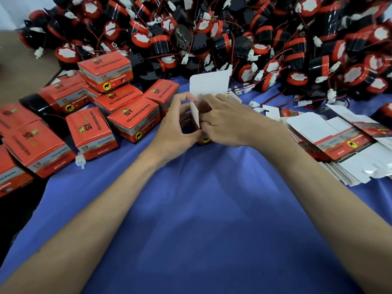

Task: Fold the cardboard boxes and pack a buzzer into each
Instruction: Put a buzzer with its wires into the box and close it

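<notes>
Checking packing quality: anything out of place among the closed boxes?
Yes: a white plastic connector lies on the blue cloth beside a closed red cardboard box, outside it; whether its wire runs inside is unclear.

Both bare forearms are stretching forward, converging at the middle. The left hand and right hand are meeting, curled fingers pinching a small red-and-white cardboard box between them.

Even, fairly bright light, soft shadows, slight blur, wide-angle bending at edges

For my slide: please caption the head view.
The left hand and right hand grip an open box between packed boxes and flat blanks.
</notes>
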Demonstrator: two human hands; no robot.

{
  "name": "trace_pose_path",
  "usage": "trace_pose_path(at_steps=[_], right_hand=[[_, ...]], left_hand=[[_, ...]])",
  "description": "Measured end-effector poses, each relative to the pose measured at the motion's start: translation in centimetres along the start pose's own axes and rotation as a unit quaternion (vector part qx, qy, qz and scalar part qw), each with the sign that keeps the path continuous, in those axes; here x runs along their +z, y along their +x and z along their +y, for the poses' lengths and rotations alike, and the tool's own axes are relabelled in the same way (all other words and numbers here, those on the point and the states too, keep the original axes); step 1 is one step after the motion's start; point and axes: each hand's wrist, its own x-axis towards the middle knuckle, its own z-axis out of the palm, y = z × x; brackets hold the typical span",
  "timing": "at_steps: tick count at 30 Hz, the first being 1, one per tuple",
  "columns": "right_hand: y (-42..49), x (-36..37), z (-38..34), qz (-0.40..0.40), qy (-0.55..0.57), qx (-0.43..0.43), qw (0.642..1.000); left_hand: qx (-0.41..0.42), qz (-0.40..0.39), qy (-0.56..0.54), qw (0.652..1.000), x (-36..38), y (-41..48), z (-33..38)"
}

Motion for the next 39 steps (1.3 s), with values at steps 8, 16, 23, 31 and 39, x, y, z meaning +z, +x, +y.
trace_pose_path(at_steps=[8,16,23,31,39], right_hand=[[-2.9,-3.6,3.0,0.015,0.137,0.031,0.990],[-1.8,-3.2,0.9,-0.108,0.034,0.047,0.992],[-3.4,0.0,2.4,0.394,0.147,0.106,0.901],[-3.5,4.1,1.8,0.345,0.484,0.085,0.800],[-3.4,5.9,1.3,0.400,0.368,0.047,0.838]], left_hand=[[-0.020,-0.019,0.016,1.000,0.0,0.2,-0.3],[-0.016,-0.015,0.044,0.999,0.0,0.1,0.0],[-0.027,-0.021,0.055,0.998,0.2,0.3,0.0],[-0.020,-0.010,0.081,0.996,0.6,0.4,0.3],[0.005,0.031,0.115,0.993,0.6,0.6,-0.1]])
